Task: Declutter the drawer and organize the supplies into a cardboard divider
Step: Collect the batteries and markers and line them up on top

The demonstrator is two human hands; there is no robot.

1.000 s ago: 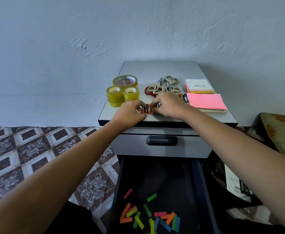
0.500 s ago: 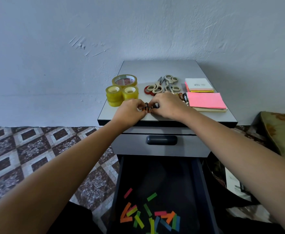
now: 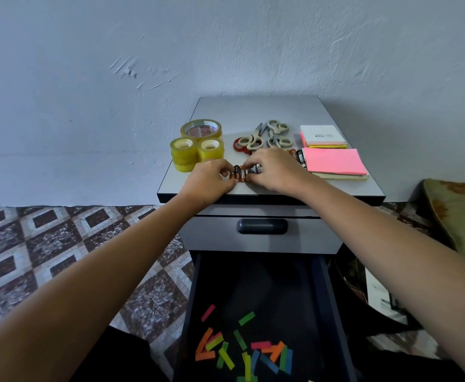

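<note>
Both hands sit knuckles-up near the front edge of the cabinet (image 3: 253,108) top, fingers curled narrow. The left hand (image 3: 212,179) and right hand (image 3: 276,169) pinch a small cluster of batteries (image 3: 242,172) from either side, fingertips almost meeting. The batteries by the left fingers lie with their long axis front to back; those under the right fingers are too hidden to tell. Tape rolls (image 3: 195,150) stand just left, scissors (image 3: 264,136) behind, a pink pad (image 3: 336,161) right. Below, the open drawer (image 3: 333,312) holds loose coloured strips (image 3: 242,351).
</note>
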